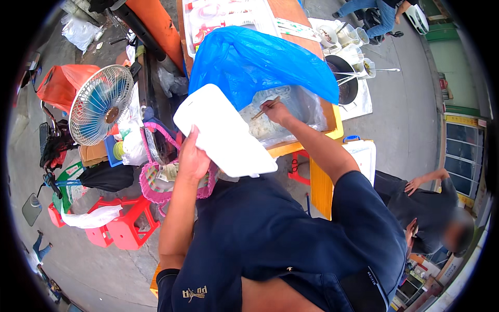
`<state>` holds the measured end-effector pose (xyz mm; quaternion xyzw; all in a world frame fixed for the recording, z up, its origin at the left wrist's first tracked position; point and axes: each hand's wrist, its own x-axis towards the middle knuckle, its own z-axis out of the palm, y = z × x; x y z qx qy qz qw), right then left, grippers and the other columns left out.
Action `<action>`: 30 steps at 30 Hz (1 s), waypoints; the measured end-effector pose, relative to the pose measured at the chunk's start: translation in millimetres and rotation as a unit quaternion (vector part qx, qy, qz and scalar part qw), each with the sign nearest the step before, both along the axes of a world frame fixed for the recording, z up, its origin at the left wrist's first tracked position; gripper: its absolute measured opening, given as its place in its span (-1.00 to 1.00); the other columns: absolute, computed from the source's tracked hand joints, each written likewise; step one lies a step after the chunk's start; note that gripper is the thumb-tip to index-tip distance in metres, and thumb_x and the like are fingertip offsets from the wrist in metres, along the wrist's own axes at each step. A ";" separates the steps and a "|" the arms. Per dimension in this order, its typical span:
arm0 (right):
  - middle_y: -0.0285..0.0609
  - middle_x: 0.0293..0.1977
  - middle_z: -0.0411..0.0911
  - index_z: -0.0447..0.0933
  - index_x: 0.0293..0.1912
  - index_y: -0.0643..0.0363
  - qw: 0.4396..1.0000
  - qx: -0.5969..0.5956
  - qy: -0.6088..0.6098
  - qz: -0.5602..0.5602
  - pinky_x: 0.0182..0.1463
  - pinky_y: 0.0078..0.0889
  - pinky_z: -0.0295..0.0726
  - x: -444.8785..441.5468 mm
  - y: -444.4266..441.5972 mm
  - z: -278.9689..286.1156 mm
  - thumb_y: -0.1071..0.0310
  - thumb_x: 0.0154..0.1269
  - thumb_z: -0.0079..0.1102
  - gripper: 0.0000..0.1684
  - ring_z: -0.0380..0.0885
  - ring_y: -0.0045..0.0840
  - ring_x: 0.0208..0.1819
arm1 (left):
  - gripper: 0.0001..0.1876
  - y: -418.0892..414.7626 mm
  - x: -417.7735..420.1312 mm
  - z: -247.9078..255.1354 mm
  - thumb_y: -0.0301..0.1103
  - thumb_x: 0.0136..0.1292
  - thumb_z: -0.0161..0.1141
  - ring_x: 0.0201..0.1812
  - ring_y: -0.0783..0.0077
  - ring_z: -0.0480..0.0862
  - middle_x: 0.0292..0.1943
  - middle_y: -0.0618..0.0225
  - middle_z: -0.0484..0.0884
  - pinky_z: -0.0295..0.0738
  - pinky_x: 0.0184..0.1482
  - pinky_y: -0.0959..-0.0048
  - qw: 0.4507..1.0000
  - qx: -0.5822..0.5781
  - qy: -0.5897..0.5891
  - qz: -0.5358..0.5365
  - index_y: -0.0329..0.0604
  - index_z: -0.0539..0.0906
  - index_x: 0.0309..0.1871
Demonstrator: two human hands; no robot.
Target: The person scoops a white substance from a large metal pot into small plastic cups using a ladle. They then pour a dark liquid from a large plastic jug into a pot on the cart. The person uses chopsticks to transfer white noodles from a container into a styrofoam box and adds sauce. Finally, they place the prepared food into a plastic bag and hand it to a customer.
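Note:
My left hand (193, 156) grips one edge of an open white foam takeaway box (226, 132), tilted in front of my chest. In my right hand (276, 112) is a pair of wooden chopsticks (259, 114). Their tips reach into pale, whitish noodles (253, 124) in a plastic-lined yellow crate (286, 148). A blue plastic bag (249, 58) drapes over the far side of the crate and hides part of the noodles. Whether the foam box holds anything cannot be seen from here.
Beyond the crate's right side are a dark pot (345, 84) with long-handled utensils and several plastic tubs (351, 37). To the left stand a caged fan (102, 105), a pink woven basket (150, 187) and red stools (126, 230). A person (423, 206) stands at the right.

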<state>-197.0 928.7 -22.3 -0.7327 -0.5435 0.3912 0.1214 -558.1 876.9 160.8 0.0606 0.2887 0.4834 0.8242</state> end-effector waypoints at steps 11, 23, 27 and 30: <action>-0.05 -0.09 0.75 0.74 -0.07 0.27 0.920 -0.077 0.227 -0.310 -0.07 -0.25 0.65 0.4 -21.1 -14.0 0.09 0.48 0.32 -0.61 0.74 -0.33 -0.10 | -0.40 150.1 57.8 31.5 -0.04 0.59 0.18 0.30 0.29 0.61 0.31 0.18 0.60 0.48 0.38 0.29 0.955 0.168 0.212 0.118 -0.39 0.44 0.42; -0.40 0.16 0.67 0.57 0.20 0.02 0.908 -0.204 0.248 -0.267 -0.06 -0.40 0.62 -3.2 -11.0 -5.0 -0.01 0.62 0.14 -0.61 0.64 -0.54 -0.06 | -0.47 45.3 -66.0 45.8 -0.14 0.58 0.20 0.26 0.31 0.66 0.28 0.16 0.64 0.55 0.35 0.24 0.966 0.060 0.245 0.050 -0.36 0.48 0.40; -0.17 0.00 0.72 0.59 0.12 0.16 0.935 -0.153 0.250 -0.200 -0.43 -0.61 0.50 94.4 -6.2 -63.7 0.05 0.60 0.20 -0.62 0.51 -0.69 -0.34 | -0.40 -35.8 -106.6 26.3 0.02 0.53 0.25 0.17 0.38 0.69 0.20 0.21 0.70 0.58 0.23 0.32 0.953 -0.024 0.298 -0.046 -0.37 0.57 0.35; -0.23 0.08 0.64 0.53 0.20 0.09 0.890 -0.200 0.319 -0.256 -0.08 -0.41 0.72 98.7 0.8 -86.1 0.07 0.63 0.16 -0.63 0.66 -0.48 -0.07 | -0.40 -91.0 -118.1 23.1 -0.04 0.54 0.26 0.24 0.31 0.67 0.26 0.18 0.66 0.57 0.32 0.25 0.964 -0.078 0.251 0.026 -0.34 0.50 0.41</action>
